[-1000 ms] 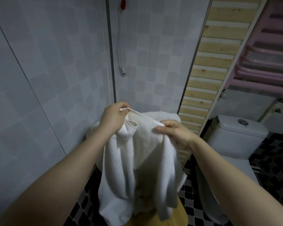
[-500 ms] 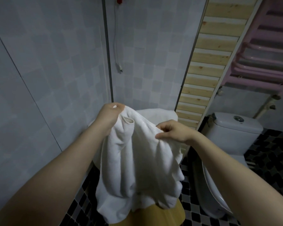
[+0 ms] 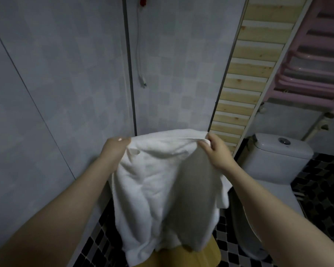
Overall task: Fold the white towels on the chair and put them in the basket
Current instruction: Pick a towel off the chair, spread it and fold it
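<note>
Towel (image 3: 152,189) hangs spread at centre frame, lower edge draped over chair (image 3: 210,255) at 6 o'clock. Left hand (image 3: 115,149) grips its top corner at 10 o'clock; right hand (image 3: 216,151) pinches the corner at 2 o'clock.

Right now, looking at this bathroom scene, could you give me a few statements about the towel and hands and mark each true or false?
1. Both hands grip the white towel along its top edge: the left hand, the right hand. True.
2. The towel lies folded in a basket. False: it hangs spread open between the hands, and no basket is in view.
3. A wooden chair seat shows below the towel. True.
4. The toilet stands left of the towel. False: it stands to the right.
</note>
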`<state>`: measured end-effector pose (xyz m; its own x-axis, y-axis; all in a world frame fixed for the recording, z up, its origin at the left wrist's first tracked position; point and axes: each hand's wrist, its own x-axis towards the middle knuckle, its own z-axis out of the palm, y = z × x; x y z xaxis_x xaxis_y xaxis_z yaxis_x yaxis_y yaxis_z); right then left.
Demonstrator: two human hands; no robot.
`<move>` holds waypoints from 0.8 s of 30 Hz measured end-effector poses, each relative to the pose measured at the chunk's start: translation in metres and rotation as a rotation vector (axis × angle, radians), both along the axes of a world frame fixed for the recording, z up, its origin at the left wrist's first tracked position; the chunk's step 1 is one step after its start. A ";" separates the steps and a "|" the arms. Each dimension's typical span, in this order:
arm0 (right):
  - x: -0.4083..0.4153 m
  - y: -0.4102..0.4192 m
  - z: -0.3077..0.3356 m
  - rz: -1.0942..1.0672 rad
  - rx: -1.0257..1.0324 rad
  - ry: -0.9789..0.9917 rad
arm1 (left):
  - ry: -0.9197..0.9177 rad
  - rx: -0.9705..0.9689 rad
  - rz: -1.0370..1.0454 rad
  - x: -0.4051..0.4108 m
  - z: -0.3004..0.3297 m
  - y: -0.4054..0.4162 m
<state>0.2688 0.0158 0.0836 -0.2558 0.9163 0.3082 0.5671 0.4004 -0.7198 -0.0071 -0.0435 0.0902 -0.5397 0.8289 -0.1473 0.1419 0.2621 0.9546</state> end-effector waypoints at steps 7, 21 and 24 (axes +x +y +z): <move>-0.023 -0.008 0.025 0.289 0.087 -0.389 | 0.682 -0.429 -0.621 0.032 0.002 -0.011; -0.013 -0.019 0.010 0.381 -0.250 -0.061 | 0.300 0.203 -0.430 0.087 0.007 0.006; -0.001 -0.021 0.003 0.466 -0.477 -0.296 | 0.039 0.302 -0.068 0.079 0.014 0.011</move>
